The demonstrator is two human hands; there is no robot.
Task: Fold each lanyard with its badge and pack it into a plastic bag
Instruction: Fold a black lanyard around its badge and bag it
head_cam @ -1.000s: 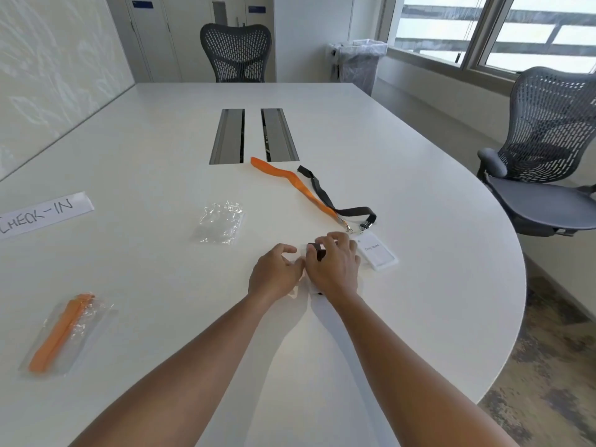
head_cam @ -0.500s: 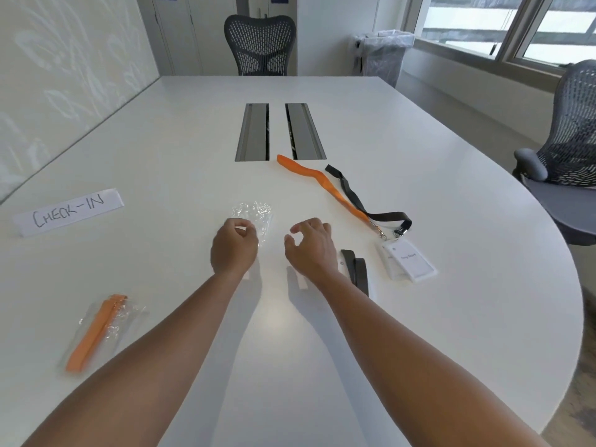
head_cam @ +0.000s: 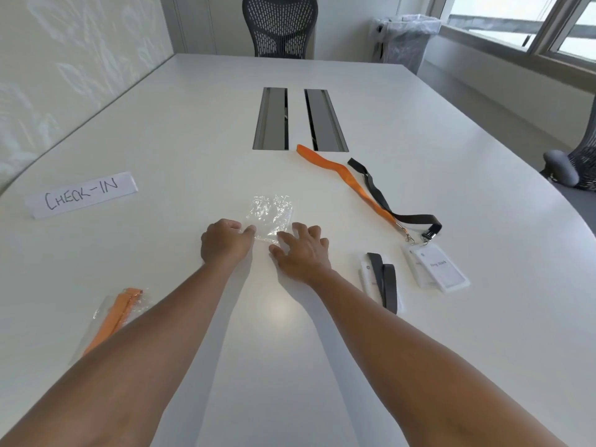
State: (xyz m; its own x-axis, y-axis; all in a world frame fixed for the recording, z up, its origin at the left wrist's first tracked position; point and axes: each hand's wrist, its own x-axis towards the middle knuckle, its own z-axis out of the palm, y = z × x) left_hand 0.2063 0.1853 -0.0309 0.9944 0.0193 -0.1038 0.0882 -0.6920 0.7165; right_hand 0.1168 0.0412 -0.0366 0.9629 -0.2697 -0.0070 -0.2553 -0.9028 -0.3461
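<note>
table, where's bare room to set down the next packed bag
Free: between the check-in sign and the packed orange lanyard, and the far table left of the cable slots. Crowded: right side, with loose lanyards, badges and the folded black lanyard.

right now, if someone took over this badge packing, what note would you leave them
Left hand pinches the near edge of the empty plastic bag; right hand rests open at that edge.
Folded black lanyard with badge lies right of the hands, ready to bag.
Done: one orange lanyard, bagged, near left.
Left: bag the folded black one, then fold and bag the loose orange lanyard and black lanyard with their badges.
</note>
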